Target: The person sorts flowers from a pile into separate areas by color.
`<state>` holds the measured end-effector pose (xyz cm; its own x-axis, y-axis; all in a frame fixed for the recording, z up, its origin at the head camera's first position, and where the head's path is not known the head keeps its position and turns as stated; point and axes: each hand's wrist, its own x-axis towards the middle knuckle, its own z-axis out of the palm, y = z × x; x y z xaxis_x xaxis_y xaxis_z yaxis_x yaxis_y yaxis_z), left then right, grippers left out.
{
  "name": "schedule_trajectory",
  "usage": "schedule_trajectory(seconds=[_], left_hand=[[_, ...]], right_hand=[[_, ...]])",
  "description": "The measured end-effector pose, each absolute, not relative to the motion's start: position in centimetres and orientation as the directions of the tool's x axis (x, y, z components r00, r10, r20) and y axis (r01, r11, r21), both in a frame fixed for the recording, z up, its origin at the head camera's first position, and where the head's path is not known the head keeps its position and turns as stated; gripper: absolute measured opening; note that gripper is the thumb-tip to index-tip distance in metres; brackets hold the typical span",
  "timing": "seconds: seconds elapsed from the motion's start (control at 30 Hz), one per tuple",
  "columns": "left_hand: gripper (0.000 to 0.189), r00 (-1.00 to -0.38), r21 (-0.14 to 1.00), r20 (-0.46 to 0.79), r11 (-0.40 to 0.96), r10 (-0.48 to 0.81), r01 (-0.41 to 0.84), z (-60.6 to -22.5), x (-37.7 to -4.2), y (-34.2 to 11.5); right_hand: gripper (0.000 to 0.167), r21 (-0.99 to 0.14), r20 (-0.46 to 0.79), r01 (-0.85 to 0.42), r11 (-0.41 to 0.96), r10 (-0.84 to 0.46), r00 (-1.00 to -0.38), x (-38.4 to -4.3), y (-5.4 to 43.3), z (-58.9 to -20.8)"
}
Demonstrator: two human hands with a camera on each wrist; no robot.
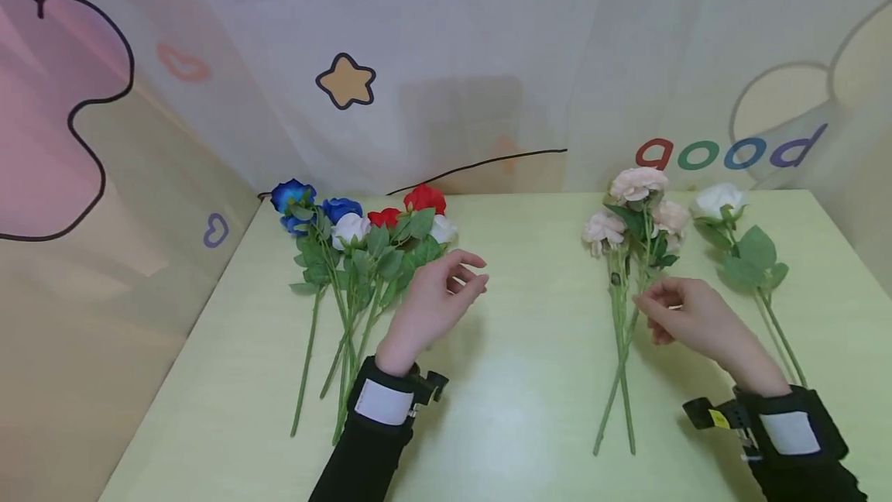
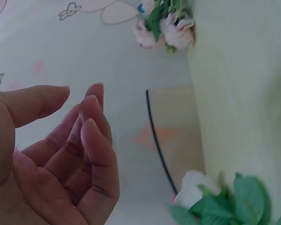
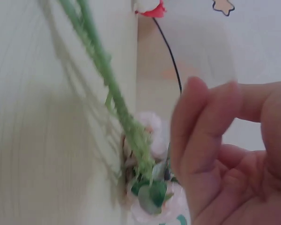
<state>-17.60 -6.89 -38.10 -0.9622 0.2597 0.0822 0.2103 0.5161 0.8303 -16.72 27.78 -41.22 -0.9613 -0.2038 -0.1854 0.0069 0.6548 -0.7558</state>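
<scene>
My left hand (image 1: 433, 299) hovers just right of a loose bunch of artificial flowers, its fingers loosely bent with nothing between them. That bunch has blue roses (image 1: 291, 196), red roses (image 1: 423, 198) and white roses (image 1: 350, 229), with green leaves and long stems. Over on the right, my right hand (image 1: 690, 318) is beside the stems (image 1: 619, 316) of several pale pink flowers (image 1: 637, 184). Its fingers are gently curled toward the thumb; in the right wrist view no stem (image 3: 114, 93) lies between them. The pink flowers lie with their stems crossing.
A white rose (image 1: 721, 198) with a leafy stem lies at the far right, partly behind my right forearm. The pale green table (image 1: 530, 347) runs back to a printed cloth backdrop (image 1: 474, 37). Bare tabletop separates the two groups of flowers.
</scene>
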Motion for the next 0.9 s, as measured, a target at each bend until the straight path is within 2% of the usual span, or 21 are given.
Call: schedule_trajectory(seconds=[0.33,0.73,0.9], left_hand=[[0.021,-0.976,0.805,0.143,0.555,0.162,0.21,-36.4,-17.5,-10.7],[0.02,-0.986,0.61,0.153,0.778,0.07,0.15,-36.1,-16.9,-13.2],[0.019,-0.987,0.524,0.161,0.845,0.024,0.106,-36.1,-16.6,-13.8]], right_hand=[[0.024,-0.86,0.039,-0.104,0.5,-0.139,-0.99,-16.1,24.8,-39.6],[0.023,-0.919,0.067,-0.138,0.369,-0.199,-0.978,-16.3,20.3,-37.5],[0.022,-0.952,0.071,-0.135,0.273,-0.233,-0.97,-17.1,17.3,-36.6]])
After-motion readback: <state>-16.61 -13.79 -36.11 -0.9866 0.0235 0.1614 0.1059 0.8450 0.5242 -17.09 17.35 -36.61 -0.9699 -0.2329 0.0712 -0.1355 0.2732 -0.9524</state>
